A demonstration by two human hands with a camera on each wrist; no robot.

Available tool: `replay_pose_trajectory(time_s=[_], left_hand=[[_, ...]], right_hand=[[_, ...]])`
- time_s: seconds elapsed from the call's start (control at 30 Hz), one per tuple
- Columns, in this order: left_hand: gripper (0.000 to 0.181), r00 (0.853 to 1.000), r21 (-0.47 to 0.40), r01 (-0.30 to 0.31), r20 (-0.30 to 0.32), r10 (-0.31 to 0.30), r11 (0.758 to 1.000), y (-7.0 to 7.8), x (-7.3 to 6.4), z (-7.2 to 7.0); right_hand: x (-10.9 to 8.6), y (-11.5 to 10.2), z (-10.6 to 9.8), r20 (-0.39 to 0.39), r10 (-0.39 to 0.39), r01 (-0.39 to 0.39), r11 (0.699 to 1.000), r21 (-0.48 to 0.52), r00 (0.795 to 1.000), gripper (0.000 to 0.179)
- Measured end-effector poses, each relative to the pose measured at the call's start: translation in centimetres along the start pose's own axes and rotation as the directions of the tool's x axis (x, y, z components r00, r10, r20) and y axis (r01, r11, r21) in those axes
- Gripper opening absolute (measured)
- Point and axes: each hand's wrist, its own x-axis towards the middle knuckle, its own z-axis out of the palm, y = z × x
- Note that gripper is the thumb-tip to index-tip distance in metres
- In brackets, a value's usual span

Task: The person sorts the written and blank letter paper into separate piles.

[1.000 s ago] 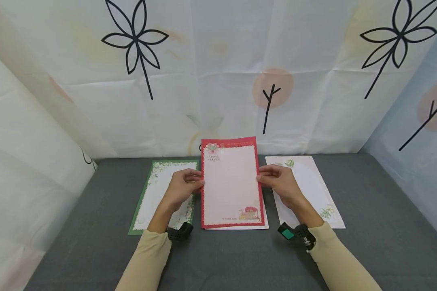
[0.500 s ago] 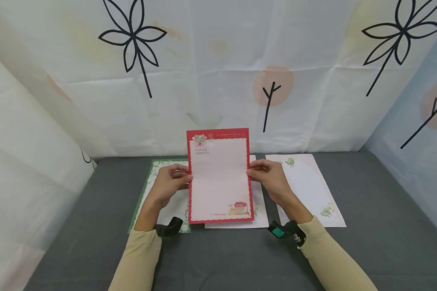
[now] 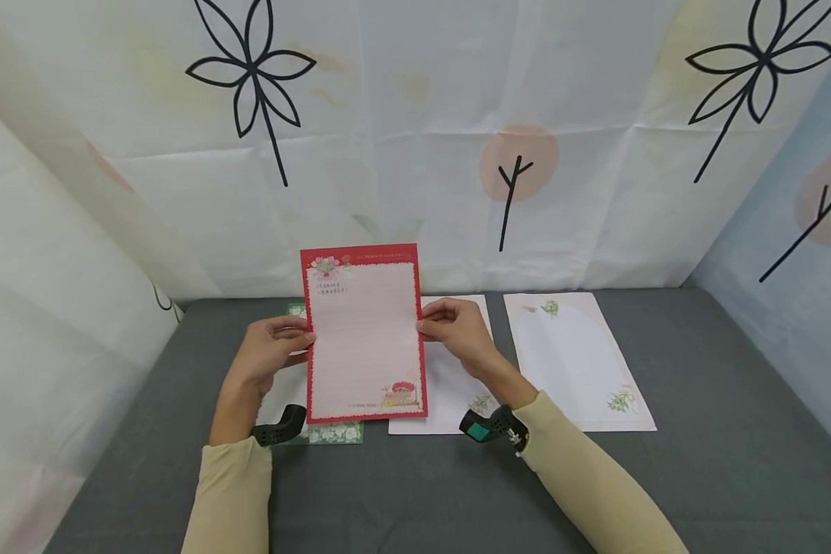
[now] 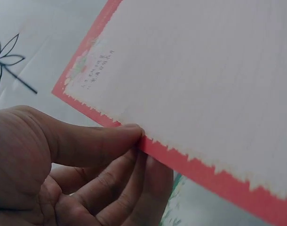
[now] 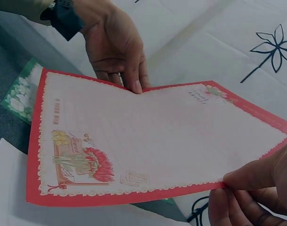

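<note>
A red-bordered sheet of letter paper [image 3: 363, 338], printed with flowers at two corners, is held up above the table between both hands. My left hand [image 3: 268, 355] pinches its left edge between thumb and fingers, as the left wrist view shows close up. On the opposite edge, my right hand [image 3: 460, 332] grips the sheet the same way. The right wrist view shows the paper [image 5: 134, 136] bending a little between the two grips. Behind it lies a green-bordered sheet [image 3: 332, 435], mostly covered. A pale sheet [image 3: 450, 385] with a leaf print is partly hidden by the red one and the right hand.
Another pale sheet [image 3: 575, 362] with green leaf prints lies flat at the right. All the sheets lie on a dark grey tablecloth [image 3: 402, 492]. White printed fabric [image 3: 415, 100] hangs behind the table and along both sides.
Both hands have lifted the red-bordered sheet and carried it left, from over the middle pale sheet to over the green-bordered one. More of the middle sheet now shows.
</note>
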Motion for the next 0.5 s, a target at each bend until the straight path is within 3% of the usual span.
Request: replay_pose_trajectory(time_s=[0.2, 0.5], left_hand=[[0.041, 0.995, 0.082, 0.071, -0.081, -0.064, 0.994, -0.5, -0.5, -2.1], [0.042, 0.97, 0.193, 0.158, -0.216, -0.115, 0.968, -1.5, -1.0, -3.9]], right_hand=[[0.9, 0.3, 2.8, 0.042, 0.017, -0.015, 0.999, -0.048, 0.999, 0.012], [1.8, 1.0, 5.9, 0.071, 0.065, -0.055, 0.989, -0.134, 0.995, 0.012]])
